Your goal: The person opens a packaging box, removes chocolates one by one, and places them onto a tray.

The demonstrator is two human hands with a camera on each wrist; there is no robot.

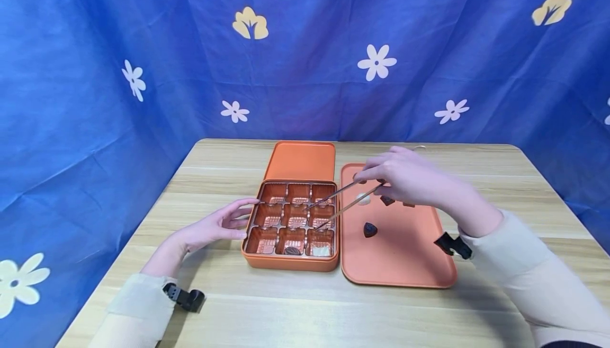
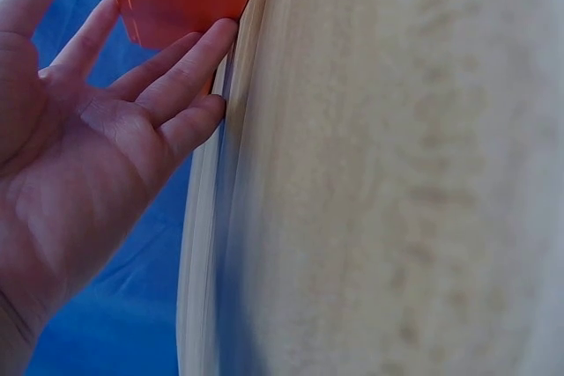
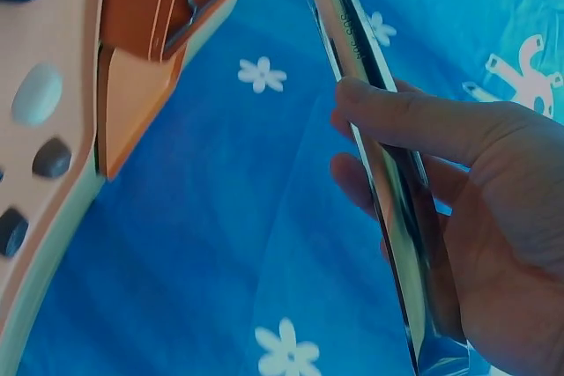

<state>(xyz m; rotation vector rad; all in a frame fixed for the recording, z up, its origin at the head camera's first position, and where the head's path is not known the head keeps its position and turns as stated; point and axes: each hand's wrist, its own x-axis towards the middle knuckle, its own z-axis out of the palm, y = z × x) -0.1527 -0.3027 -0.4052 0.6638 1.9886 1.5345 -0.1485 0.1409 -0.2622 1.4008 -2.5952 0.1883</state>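
Note:
In the head view, an orange box [image 1: 292, 263] with a nine-compartment insert stands at the middle of the table. A dark chocolate [image 1: 293, 251] lies in its front middle compartment and a white one [image 1: 321, 251] in the front right. My right hand [image 1: 405, 175] grips long metal tongs [image 3: 355, 50], whose tips stand apart over the box with nothing between them. My left hand [image 1: 216, 226] touches the box's left side, fingers extended and thumb near the front corner; the left wrist view shows fingertips against the orange wall.
To the box's right lies a salmon-coloured tray [image 1: 400, 268]. On it are a dark triangular chocolate [image 1: 370, 230], a white piece [image 1: 364, 199] and several dark ones, partly hidden under my right hand. An orange lid [image 1: 301, 160] lies behind the box. A blue curtain [image 1: 305, 83] hangs beyond the table.

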